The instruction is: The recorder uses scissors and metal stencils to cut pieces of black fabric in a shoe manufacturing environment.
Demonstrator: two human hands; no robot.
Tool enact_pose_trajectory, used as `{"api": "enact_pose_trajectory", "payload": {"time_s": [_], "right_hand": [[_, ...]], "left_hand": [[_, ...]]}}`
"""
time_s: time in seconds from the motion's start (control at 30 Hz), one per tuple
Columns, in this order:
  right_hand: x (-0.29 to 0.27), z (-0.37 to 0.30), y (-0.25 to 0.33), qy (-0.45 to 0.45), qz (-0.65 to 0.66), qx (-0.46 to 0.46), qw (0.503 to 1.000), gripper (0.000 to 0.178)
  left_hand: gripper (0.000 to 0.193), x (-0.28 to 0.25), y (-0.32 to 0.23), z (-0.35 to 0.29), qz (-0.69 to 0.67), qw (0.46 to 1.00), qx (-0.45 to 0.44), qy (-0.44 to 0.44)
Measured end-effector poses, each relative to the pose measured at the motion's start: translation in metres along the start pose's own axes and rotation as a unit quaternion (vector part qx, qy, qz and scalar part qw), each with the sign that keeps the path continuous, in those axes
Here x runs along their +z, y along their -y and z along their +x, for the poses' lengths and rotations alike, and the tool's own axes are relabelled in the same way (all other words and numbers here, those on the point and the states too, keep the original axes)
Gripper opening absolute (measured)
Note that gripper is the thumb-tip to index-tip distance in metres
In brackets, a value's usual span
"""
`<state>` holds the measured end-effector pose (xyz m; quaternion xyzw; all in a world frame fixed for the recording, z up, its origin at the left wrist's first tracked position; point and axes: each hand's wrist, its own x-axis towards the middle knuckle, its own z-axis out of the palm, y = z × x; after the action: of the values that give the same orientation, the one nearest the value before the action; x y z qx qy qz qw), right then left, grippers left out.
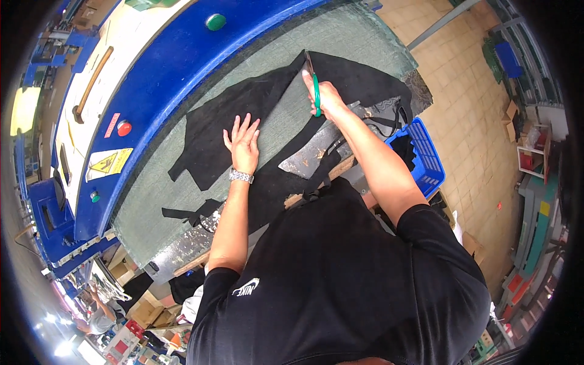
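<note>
Beige tiled floor (471, 146) stretches off to the right, while a curved blue metal machine frame (176, 52), with a round red button (124, 128) and a yellow warning label (109, 164) on it, arcs around the far side of a worn grey-green work surface (143, 201). Across that surface lies a wide, thin sheet of black material (210, 131), its left and right portions meeting near the far edge (whether they are still joined there, I cannot tell). The left hand (244, 146), with a silver link watch (241, 176) at its wrist, rests on the left portion, its grip spread with the fingers fanned out. The right hand (328, 98) has its grip closed around a pair of green-handled metal scissors (317, 100), whose blades point away from the body, at the spot where the two portions meet. Narrow black offcuts (194, 214) lie near the surface's near edge, left of the torso. Just beside the right forearm, a blue perforated plastic basket (431, 167) holds more black pieces (403, 148).
</note>
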<state>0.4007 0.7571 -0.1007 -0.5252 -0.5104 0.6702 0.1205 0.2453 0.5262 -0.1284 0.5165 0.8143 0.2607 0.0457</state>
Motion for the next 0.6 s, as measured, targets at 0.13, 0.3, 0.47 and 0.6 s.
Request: {"api": "enact_pose_trajectory", "payload": {"time_s": [0.13, 0.3, 0.47, 0.6], "right_hand": [[0.007, -0.001, 0.009, 0.022, 0.024, 0.044, 0.999, 0.07], [-0.007, -0.01, 0.018, 0.118, 0.125, 0.059, 0.983, 0.092], [0.016, -0.092, -0.001, 0.227, 0.258, -0.168, 0.924, 0.069], [0.002, -0.151, -0.005, 0.01, 0.051, -0.344, 0.937, 0.073]], "left_hand": [[0.03, -0.003, 0.007, -0.006, -0.079, 0.997, -0.019, -0.012], [0.034, -0.035, -0.003, 0.01, -0.328, 0.914, -0.187, -0.145], [0.031, -0.123, -0.094, 0.044, -0.386, 0.92, -0.061, -0.012], [0.025, -0.129, -0.172, 0.061, -0.469, 0.858, 0.113, 0.177]]}}
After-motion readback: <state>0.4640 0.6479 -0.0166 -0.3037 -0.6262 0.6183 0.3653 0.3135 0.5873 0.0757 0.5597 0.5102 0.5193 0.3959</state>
